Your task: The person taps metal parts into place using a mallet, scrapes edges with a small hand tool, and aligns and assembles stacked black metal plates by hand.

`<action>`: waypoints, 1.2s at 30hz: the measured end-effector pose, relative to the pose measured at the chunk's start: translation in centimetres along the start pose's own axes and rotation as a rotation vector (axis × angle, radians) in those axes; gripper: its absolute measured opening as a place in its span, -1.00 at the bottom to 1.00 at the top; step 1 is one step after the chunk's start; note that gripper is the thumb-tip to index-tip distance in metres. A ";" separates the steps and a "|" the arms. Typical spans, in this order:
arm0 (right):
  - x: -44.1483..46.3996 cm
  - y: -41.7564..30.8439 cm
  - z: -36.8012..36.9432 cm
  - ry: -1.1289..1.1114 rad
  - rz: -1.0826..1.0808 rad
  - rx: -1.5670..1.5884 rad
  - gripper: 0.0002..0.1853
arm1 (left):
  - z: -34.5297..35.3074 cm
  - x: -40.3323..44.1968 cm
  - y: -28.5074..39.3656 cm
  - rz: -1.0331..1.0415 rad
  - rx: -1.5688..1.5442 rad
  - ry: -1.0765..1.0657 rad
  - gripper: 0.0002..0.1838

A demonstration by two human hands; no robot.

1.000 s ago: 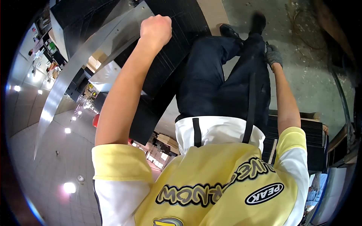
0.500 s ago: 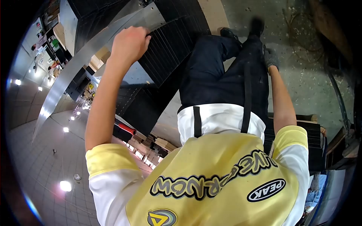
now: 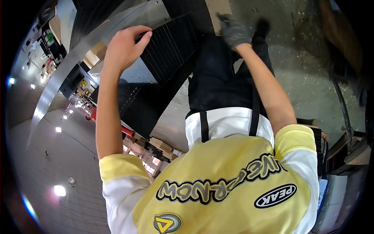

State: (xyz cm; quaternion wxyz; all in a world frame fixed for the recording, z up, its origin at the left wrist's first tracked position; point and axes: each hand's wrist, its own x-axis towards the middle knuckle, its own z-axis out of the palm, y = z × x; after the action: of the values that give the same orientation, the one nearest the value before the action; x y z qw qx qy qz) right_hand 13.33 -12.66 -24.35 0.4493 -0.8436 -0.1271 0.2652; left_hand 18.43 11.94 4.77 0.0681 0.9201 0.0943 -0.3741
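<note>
My left hand [image 3: 126,45] is bare and raised over a long shiny metal strip [image 3: 83,48] and black ribbed pieces [image 3: 171,46]. Its fingers are bent and the thumb stands apart from them, with a dark gap between and nothing visibly held. Whether it touches the ribbed pieces, I cannot tell. My right hand [image 3: 235,34], in a grey glove, reaches across in front of my legs, near the far end of the ribbed pieces. Motion smears its fingers, and what they hold, if anything, is not clear.
Black sheets [image 3: 142,105] lie at my left beside a grey panel [image 3: 138,74]. Cardboard boxes [image 3: 161,145] and a red bar [image 3: 126,130] are further off. A dark cable [image 3: 343,103] and a dark stand [image 3: 348,152] are at my right, on the concrete floor [image 3: 304,74].
My right hand has swung from beside my right leg across to the front of my legs. The left hand has shifted slightly left, and its thumb has opened away from the fingers.
</note>
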 end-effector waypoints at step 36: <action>5.1 -19.3 -0.9 -0.087 -0.559 0.107 -0.69 | 7.7 -1.7 -5.0 0.055 -0.014 1.278 -0.76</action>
State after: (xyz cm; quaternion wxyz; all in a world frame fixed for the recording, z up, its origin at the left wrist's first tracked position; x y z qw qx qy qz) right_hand 18.54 -0.05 -9.69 0.5428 -0.7389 -0.3596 0.1735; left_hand 10.88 15.09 0.18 0.0141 0.9633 0.0950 0.2509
